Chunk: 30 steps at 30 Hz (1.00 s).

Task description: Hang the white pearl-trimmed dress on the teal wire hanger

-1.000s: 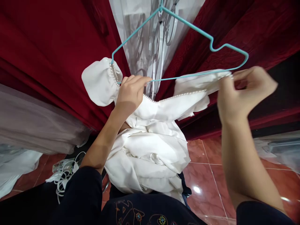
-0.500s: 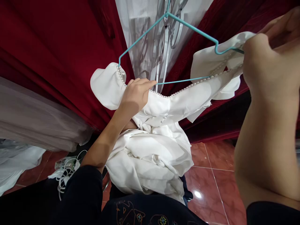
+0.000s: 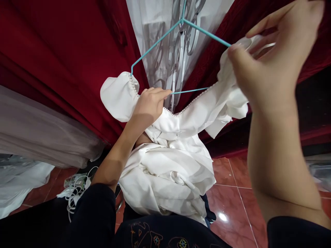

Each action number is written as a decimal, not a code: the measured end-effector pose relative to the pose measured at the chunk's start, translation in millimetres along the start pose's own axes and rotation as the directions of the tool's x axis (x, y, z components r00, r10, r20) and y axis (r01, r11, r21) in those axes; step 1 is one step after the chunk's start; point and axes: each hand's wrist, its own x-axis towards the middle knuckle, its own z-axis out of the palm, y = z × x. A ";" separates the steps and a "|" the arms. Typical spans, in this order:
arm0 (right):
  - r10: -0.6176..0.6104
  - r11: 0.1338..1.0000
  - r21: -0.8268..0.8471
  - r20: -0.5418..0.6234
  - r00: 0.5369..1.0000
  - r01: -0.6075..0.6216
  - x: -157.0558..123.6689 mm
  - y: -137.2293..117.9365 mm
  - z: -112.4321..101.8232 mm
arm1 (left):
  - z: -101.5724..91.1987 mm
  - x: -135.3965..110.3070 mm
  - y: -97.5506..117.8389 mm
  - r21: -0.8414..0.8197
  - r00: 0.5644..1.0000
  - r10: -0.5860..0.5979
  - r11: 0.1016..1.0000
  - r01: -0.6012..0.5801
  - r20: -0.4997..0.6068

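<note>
A white dress with a pearl-beaded neckline hangs from a light blue clothes hanger, its skirt bunched over my lap. One puffed sleeve sits on the hanger's left shoulder. My left hand is closed around the neckline and the hanger's lower bar, left of centre. Up at the right, my right hand pinches the dress's other shoulder and sleeve by the hanger's right arm. That end of the hanger is hidden behind the fingers and cloth.
Dark red curtains hang on both sides of a white metal scrollwork stand. Sheer pale fabric drapes at left. A coiled white cable lies low on the left. Reddish tiles cover the floor.
My right hand has moved left and inward, bringing the right shoulder of the dress along, so the neckline sags more. The hanger's right end is now covered. My left hand keeps its place.
</note>
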 end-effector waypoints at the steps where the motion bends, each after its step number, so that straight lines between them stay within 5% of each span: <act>1: -0.020 0.998 0.066 -0.051 0.998 0.024 -4.9 -15.7 2.8 | -1.9 -0.6 -0.5 0.011 1.000 -0.014 1.000 0.014 -0.002; 3: -0.114 0.980 0.131 -0.245 0.963 0.150 -23.4 -44.3 7.8 | -5.9 -1.5 -1.3 0.020 0.999 -0.040 0.999 0.040 -0.008; 4: -0.169 0.962 0.174 -0.232 0.958 0.212 -35.4 -55.5 11.4 | -7.4 -1.9 -1.4 0.016 0.999 -0.048 0.999 0.048 -0.011; 8: -0.209 0.944 0.294 0.188 0.960 0.148 -81.0 -71.3 38.5 | -7.0 -5.8 1.4 -0.028 0.999 -0.035 0.999 0.034 -0.018; 11: -0.141 0.966 0.244 0.223 0.965 0.085 -98.8 -64.7 60.6 | -5.3 -12.3 2.0 -0.006 0.993 0.001 1.000 -0.002 -0.122; 13: -0.080 0.962 0.271 0.175 0.981 0.030 -103.3 -62.3 69.0 | -9.1 -16.0 -3.6 0.108 0.941 0.049 0.994 -0.013 -0.336; 16: -0.039 0.956 0.294 0.107 0.993 0.006 -105.9 -66.6 76.0 | -22.1 -15.5 -22.1 0.240 0.807 0.074 0.967 0.085 -0.586; 18: -0.035 0.959 0.282 0.072 0.997 0.013 -106.4 -71.0 79.5 | -31.1 -12.3 -33.7 0.220 0.848 0.027 0.970 0.107 -0.529; 20: -0.021 0.963 0.268 0.050 0.999 0.006 -105.4 -72.6 81.3 | -36.7 -10.5 -36.6 0.158 0.946 -0.023 0.984 0.078 -0.324; 22: -0.015 0.965 0.264 0.060 0.998 -0.001 -102.5 -70.7 79.4 | -38.1 -12.3 -29.0 0.095 0.990 -0.055 0.993 0.067 -0.129; 26: -0.046 0.950 0.313 0.103 0.994 0.012 -95.4 -64.6 66.4 | -35.9 -24.6 -7.0 0.037 0.997 -0.072 0.997 0.072 0.003; 30: -0.040 0.946 0.325 0.124 0.991 -0.002 -94.4 -67.5 58.2 | -41.8 -40.4 -12.9 0.027 0.993 -0.096 0.995 0.094 0.070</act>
